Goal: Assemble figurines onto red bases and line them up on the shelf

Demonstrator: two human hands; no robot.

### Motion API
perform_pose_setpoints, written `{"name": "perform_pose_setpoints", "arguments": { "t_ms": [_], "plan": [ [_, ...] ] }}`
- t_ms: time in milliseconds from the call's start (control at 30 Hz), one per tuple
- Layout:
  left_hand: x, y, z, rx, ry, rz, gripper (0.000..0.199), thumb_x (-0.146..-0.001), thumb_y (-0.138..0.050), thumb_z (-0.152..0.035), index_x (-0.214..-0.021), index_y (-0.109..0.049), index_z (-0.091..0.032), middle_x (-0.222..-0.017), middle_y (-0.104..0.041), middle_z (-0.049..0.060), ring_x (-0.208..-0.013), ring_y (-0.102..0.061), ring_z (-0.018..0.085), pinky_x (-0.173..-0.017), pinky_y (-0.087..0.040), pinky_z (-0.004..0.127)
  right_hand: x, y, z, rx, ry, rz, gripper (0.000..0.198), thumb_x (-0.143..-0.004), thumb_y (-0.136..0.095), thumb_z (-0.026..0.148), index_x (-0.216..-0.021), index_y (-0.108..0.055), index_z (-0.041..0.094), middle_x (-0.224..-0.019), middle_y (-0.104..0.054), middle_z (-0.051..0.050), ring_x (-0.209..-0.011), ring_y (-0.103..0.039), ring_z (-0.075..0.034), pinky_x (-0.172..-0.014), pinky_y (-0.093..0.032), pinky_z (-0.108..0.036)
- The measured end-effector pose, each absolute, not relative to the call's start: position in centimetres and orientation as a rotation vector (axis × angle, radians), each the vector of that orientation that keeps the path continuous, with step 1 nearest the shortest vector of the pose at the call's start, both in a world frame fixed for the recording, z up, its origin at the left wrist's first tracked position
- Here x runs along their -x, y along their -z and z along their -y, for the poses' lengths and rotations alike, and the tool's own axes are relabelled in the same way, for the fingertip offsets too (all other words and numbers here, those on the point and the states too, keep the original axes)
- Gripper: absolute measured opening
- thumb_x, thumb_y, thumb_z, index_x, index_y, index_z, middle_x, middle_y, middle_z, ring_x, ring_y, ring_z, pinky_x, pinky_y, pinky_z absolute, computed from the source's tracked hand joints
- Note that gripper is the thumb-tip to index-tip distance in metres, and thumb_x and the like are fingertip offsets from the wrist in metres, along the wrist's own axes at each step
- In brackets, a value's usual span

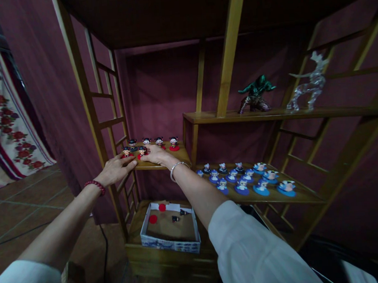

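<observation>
The right hand (156, 155) has its thumb and fingers partly closed about the front-right figurine (142, 151) on the left shelf (181, 156); whether it grips it firmly cannot be told. The left hand (116, 168) is loosely open, its fingers stretched out and a gap left between forefinger and thumb. No object shows inside that gap. Its fingertips are next to the front-left figurine (126, 151), but contact is unclear.

Six dark-haired figurines stand upright on this shelf in two rows: the two at the hands in front, and four back-row figurines (174, 141) behind. Red discs show under several of them.

One bracelet circles each wrist: a red beaded bracelet (96, 185) on the left, a silver bangle (175, 170) on the right. Both forearms end in white sleeves (244, 241).

Below the left shelf sits one shallow box (170, 245). Inside it lie two loose red discs (153, 219) and two small dark pieces (175, 218), too small to make out well.

On the lower right shelf (304, 198), thirteen small figures can be counted: three dark-clothed figures (222, 168) along the back, and ten blue-and-white figures (243, 185) around and in front of them, many on blue bases.

The raised right shelf (271, 116) carries two statuettes: one green crouching statuette (258, 94) and one clear deer statuette (311, 83), standing apart.
</observation>
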State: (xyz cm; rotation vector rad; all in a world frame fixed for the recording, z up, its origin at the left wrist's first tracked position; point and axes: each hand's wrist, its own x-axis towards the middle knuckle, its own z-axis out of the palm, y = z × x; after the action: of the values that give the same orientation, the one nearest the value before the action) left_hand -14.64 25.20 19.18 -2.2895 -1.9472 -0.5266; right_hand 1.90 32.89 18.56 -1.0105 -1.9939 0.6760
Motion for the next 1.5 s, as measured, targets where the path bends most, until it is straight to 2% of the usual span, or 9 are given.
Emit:
{"name": "perform_pose_setpoints", "arguments": {
  "t_ms": [533, 833, 967, 1133, 1333, 1500],
  "plan": [
    [14.7, -19.1, -25.2, 2.282, 0.555, 1.906, 0.062, -0.076, -0.024, -0.064, -0.121, -0.049, -0.029, -0.130, -0.044, 0.004, -0.119, -0.039, 0.023, -0.098, -0.029, 0.036, -2.0, -18.5, -32.9, 0.985, -0.700, 1.991, 0.022, -0.059, -0.064, 0.017, -0.081, -0.062, 0.019, -0.071, -0.063, 0.005, -0.068, -0.055, -0.011, -0.065, -0.042, -0.019],
    [14.6, -19.4, -24.8, 2.309, 0.536, 1.921, 0.060, -0.077, -0.025, -0.061, -0.121, -0.049, -0.028, -0.134, -0.039, 0.005, -0.121, -0.037, 0.024, -0.100, -0.027, 0.036, -2.0, -18.7, -32.8, 0.989, -0.698, 2.013, 0.024, -0.059, -0.063, 0.017, -0.082, -0.062, 0.019, -0.071, -0.062, 0.005, -0.067, -0.054, -0.011, -0.065, -0.042, -0.020],
    [14.7, -18.9, -24.7, 2.290, 0.585, 1.861, 0.057, -0.079, -0.025, -0.058, -0.119, -0.051, -0.027, -0.132, -0.041, 0.004, -0.122, -0.036, 0.023, -0.099, -0.028, 0.036, -2.1, -18.8, -32.5, 1.003, -0.680, 2.015, 0.024, -0.058, -0.063, 0.018, -0.082, -0.062, 0.020, -0.070, -0.062, 0.005, -0.067, -0.054, -0.011, -0.064, -0.042, -0.020],
    [14.6, -17.5, -23.7, 2.209, 0.778, 1.707, 0.051, -0.082, -0.028, -0.047, -0.120, -0.050, -0.020, -0.133, -0.040, 0.008, -0.122, -0.034, 0.022, -0.101, -0.026, 0.038, -2.0, -19.0, -32.3, 1.009, -0.672, 2.007, 0.021, -0.058, -0.063, 0.019, -0.079, -0.062, 0.020, -0.069, -0.062, 0.005, -0.067, -0.054, -0.012, -0.062, -0.041, -0.019],
    [13.8, -15.5, -21.5, 2.037, 1.238, 1.574, 0.038, -0.083, -0.031, -0.035, -0.107, -0.056, -0.018, -0.124, -0.049, 0.006, -0.118, -0.040, 0.018, -0.100, -0.031, 0.034, -2.0, -19.0, -32.1, 1.034, -0.674, 1.980, 0.022, -0.057, -0.063, 0.017, -0.079, -0.062, 0.021, -0.067, -0.061, 0.006, -0.067, -0.054, -0.012, -0.062, -0.041, -0.019],
    [13.6, -14.2, -20.9, 2.019, 1.261, 1.471, 0.035, -0.081, -0.037, -0.028, -0.108, -0.053, -0.014, -0.118, -0.054, 0.009, -0.118, -0.039, 0.019, -0.101, -0.030, 0.036, -2.0, -18.7, -32.5, 1.010, -0.687, 1.980, 0.023, -0.057, -0.064, 0.016, -0.080, -0.062, 0.020, -0.068, -0.061, 0.005, -0.067, -0.055, -0.011, -0.063, -0.042, -0.019]
  ]
}}
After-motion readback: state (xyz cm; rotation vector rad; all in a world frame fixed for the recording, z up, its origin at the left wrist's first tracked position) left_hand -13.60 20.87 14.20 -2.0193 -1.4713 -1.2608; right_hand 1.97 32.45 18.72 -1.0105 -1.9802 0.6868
